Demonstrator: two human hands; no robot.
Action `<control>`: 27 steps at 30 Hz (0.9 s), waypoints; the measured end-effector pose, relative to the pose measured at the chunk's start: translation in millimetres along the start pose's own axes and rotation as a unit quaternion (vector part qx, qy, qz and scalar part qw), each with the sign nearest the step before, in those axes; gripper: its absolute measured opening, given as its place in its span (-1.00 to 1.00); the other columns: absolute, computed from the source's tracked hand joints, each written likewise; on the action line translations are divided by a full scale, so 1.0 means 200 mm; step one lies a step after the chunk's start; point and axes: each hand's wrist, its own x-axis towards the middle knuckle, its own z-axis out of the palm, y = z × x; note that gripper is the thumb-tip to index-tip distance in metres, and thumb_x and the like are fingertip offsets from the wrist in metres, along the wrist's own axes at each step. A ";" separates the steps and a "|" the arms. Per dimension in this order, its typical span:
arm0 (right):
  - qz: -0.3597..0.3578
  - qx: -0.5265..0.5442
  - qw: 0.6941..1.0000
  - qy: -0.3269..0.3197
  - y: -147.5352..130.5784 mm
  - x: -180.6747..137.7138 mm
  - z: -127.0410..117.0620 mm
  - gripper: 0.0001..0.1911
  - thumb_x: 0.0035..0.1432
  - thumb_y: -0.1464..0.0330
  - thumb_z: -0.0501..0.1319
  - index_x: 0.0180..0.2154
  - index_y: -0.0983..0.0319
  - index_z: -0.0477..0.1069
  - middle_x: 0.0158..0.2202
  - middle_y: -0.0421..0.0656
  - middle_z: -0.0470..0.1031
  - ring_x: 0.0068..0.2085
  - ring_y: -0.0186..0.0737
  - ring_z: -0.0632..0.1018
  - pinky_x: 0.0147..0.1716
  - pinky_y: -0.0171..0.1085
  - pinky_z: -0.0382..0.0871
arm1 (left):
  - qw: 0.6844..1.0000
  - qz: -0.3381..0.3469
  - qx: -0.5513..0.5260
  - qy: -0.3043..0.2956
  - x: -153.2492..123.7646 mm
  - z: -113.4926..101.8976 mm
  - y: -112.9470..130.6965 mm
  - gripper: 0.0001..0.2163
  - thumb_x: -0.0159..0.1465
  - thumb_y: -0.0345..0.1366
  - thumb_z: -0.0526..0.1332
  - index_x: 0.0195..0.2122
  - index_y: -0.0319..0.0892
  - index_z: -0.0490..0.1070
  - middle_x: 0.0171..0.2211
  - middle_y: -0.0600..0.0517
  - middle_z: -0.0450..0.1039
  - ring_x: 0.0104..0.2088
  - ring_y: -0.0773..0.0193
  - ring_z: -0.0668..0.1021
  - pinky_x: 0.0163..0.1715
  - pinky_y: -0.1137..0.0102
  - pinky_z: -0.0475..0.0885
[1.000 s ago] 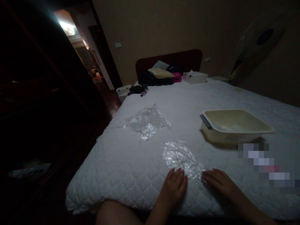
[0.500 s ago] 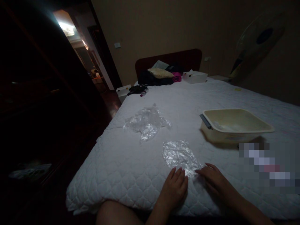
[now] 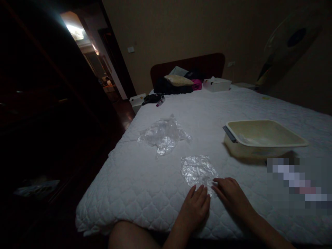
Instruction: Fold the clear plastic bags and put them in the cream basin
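A clear plastic bag lies spread in a rough square on the white quilted bed in front of me. My left hand rests at its near edge, palm down, with the fingers stretched out and the fingertips touching the plastic. At the bag's near right corner is my right hand, its index finger and thumb curled in on the edge in a loose pinch. A second clear plastic bag, crumpled and with its ends splayed, lies farther off to the left, apart from both hands.
A cream plastic tub with a grey handle stands on the bed to the right; a pixelated patch covers something beside it. Clothes and a cushion lie by the headboard, near a white box. A fan stands behind at right.
My right hand has shifted slightly left, its fingers going from spread to curled at the bag's edge. The bag's right corner now reaches less far right. My left hand stays nearly in place.
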 end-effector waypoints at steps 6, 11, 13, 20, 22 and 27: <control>0.001 0.007 1.000 -0.025 -0.04 -0.01 0.01 -0.84 0.20 0.33 0.06 -0.27 0.22 0.38 -0.34 -0.12 0.51 -0.31 -0.19 0.51 -0.27 -0.16 0.35 | 1.000 0.007 0.014 0.008 0.01 -0.02 0.00 -0.71 0.32 -0.35 0.00 0.06 -0.21 0.24 0.13 -0.04 0.24 0.19 0.14 0.19 0.11 0.13 0.17; 0.010 0.028 1.000 0.005 0.06 -0.04 -0.05 -0.79 0.21 0.31 0.04 -0.19 0.22 0.37 -0.26 -0.08 0.51 -0.23 -0.16 0.51 -0.21 -0.14 0.38 | 1.000 0.010 0.005 -0.029 0.01 -0.02 0.00 -0.73 0.31 -0.36 0.01 0.02 -0.22 0.28 0.08 -0.07 0.30 0.15 0.16 0.25 0.12 0.14 0.15; 0.024 0.034 0.999 -0.007 0.14 -0.04 -0.10 -0.78 0.21 0.31 0.03 -0.17 0.21 0.38 -0.23 -0.06 0.51 -0.20 -0.14 0.51 -0.18 -0.12 0.39 | 0.999 0.008 0.000 -0.034 0.00 -0.01 0.00 -0.73 0.30 -0.36 0.02 0.01 -0.23 0.28 0.08 -0.08 0.31 0.15 0.16 0.25 0.13 0.15 0.13; -0.015 0.049 0.996 -0.068 0.30 -0.07 -0.16 -0.75 0.21 0.32 0.02 -0.15 0.15 0.43 -0.20 -0.08 0.51 -0.20 -0.16 0.53 -0.23 -0.18 0.44 | 1.000 0.003 -0.008 -0.030 0.00 0.01 0.00 -0.73 0.29 -0.35 0.03 0.00 -0.23 0.29 0.06 -0.09 0.32 0.14 0.14 0.28 0.13 0.14 0.13; -0.060 0.040 0.995 -0.072 0.29 -0.07 -0.16 -0.73 0.20 0.34 0.04 -0.12 0.11 0.43 -0.18 -0.10 0.52 -0.19 -0.17 0.53 -0.22 -0.19 0.43 | 1.000 0.001 -0.009 -0.025 0.00 0.01 0.00 -0.73 0.29 -0.35 0.02 0.01 -0.23 0.29 0.07 -0.07 0.32 0.14 0.15 0.27 0.14 0.14 0.12; -0.129 0.050 0.984 -0.114 0.30 -0.04 -0.17 -0.65 0.11 0.43 0.06 -0.05 0.12 0.39 -0.11 -0.09 0.49 -0.10 -0.15 0.48 -0.13 -0.16 0.38 | 1.000 0.000 -0.010 -0.019 0.00 0.01 0.00 -0.73 0.29 -0.34 0.03 0.00 -0.23 0.29 0.07 -0.05 0.32 0.15 0.14 0.25 0.15 0.15 0.11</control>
